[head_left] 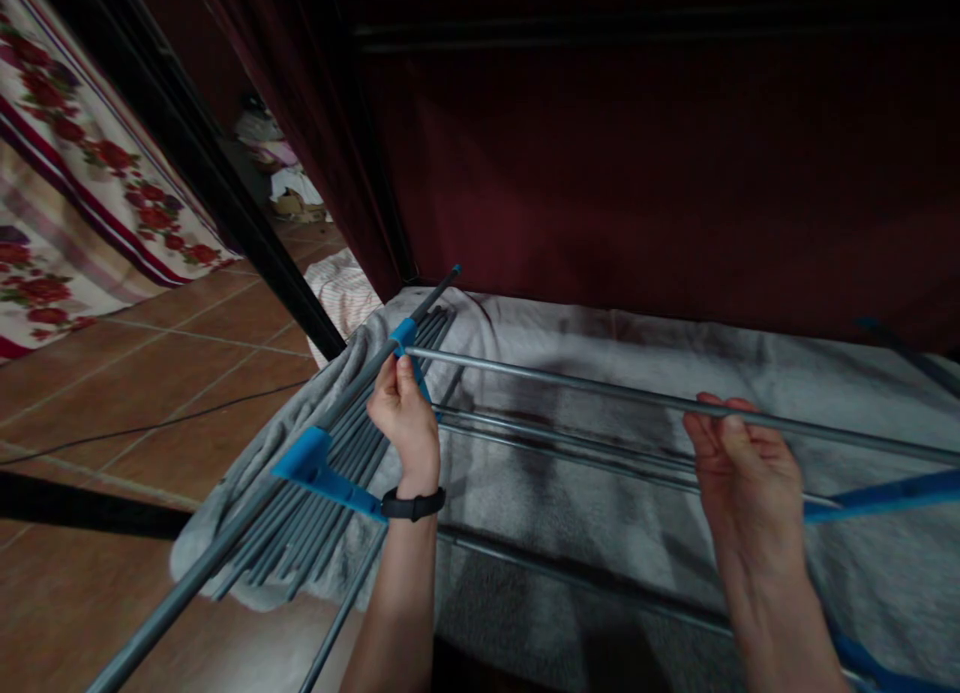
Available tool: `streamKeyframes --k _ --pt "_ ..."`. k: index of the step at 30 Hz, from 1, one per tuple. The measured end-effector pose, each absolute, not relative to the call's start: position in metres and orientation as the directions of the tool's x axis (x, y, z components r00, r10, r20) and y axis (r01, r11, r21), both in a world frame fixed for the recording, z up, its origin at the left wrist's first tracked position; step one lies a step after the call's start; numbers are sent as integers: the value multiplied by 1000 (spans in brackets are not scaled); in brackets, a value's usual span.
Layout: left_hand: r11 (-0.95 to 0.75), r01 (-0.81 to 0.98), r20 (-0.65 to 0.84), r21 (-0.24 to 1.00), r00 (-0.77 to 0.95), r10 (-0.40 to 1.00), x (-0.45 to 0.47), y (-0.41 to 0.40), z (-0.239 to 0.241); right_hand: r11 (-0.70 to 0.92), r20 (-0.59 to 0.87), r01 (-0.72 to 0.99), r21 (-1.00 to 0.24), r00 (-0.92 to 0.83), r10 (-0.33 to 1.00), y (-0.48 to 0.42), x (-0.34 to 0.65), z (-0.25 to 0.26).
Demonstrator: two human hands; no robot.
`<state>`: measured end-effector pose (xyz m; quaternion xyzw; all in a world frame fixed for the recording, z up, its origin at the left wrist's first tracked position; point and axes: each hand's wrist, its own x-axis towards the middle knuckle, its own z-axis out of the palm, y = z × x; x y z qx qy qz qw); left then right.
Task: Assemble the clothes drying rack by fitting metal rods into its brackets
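A folding drying rack of grey metal rods (570, 383) and blue plastic joints lies over a grey cloth (615, 513). My left hand (405, 418), with a black band on the wrist, is closed around the blue joint (405, 335) where a long rod meets the side bar. My right hand (739, 463) curls its fingers over the same long rod farther right. A second blue connector (319, 468) sits on the side bar below my left hand. A blue strut (885, 498) runs off to the right.
A dark red cabinet wall (637, 173) rises right behind the rack. Terracotta floor tiles (150, 393) spread to the left, with a black cable across them. A floral fabric (67, 173) hangs at far left beside a black frame post (225, 193).
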<state>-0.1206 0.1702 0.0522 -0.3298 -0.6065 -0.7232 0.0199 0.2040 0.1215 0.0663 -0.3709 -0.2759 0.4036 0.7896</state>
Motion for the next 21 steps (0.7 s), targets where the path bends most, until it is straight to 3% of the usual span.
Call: streamKeyframes --k 21 --pt "-279 426 505 861 -784 361 -120 173 49 485 212 -389 -783 567 796 124 197 61"
